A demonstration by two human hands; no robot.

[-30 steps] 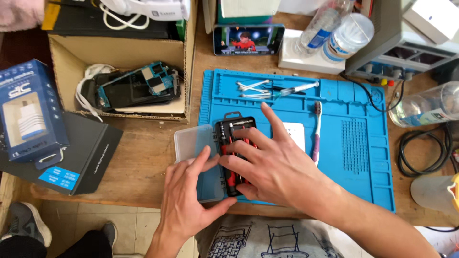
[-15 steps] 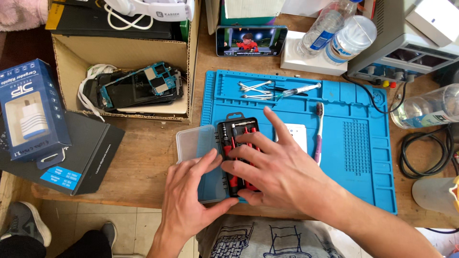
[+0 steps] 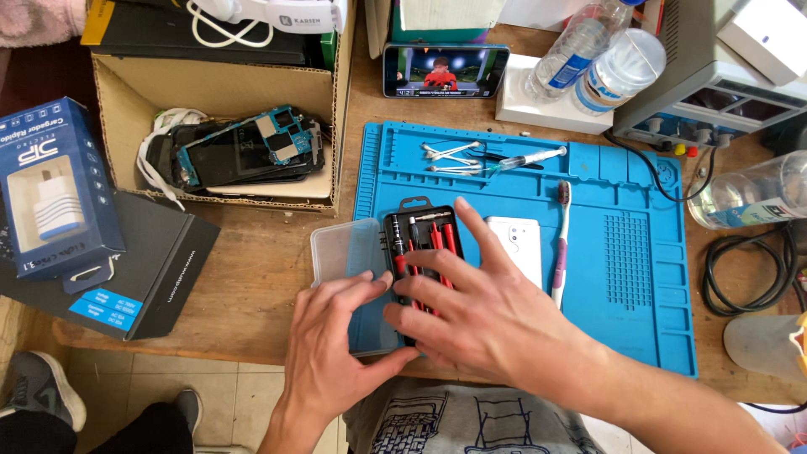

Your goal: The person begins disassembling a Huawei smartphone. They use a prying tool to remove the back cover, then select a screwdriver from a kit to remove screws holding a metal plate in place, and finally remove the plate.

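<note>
Your right hand (image 3: 483,324) lies flat and spread across the open screwdriver kit (image 3: 418,252), fingers on the red-handled drivers in the black tray, not yet closed around any of them. Your left hand (image 3: 336,349) rests at the kit's 8 o'clock side, fingers loosely curled on the clear plastic lid (image 3: 346,252) that is folded out toward 9 o'clock, thumb hooked along the tray's near edge; it steadies rather than clenches. The kit sits at the near left corner of the blue silicone repair mat (image 3: 639,286), partly over its edge onto the wooden worktop (image 3: 261,269).

As far as things lie, the case is already opened and the drivers are exposed, but every one that shows sits in its slot, so picking a tool looks like the step in hand. The white phone (image 3: 517,244), just beside the kit at 3 o'clock, lies back up and appears closed and untouched. A toothbrush (image 3: 561,244) lies beside it, with cotton swabs (image 3: 445,155) and a syringe (image 3: 525,160) at the mat's 12 o'clock end. The cardboard box (image 3: 218,92) at 10 o'clock holds stripped phone boards and screens.
</note>
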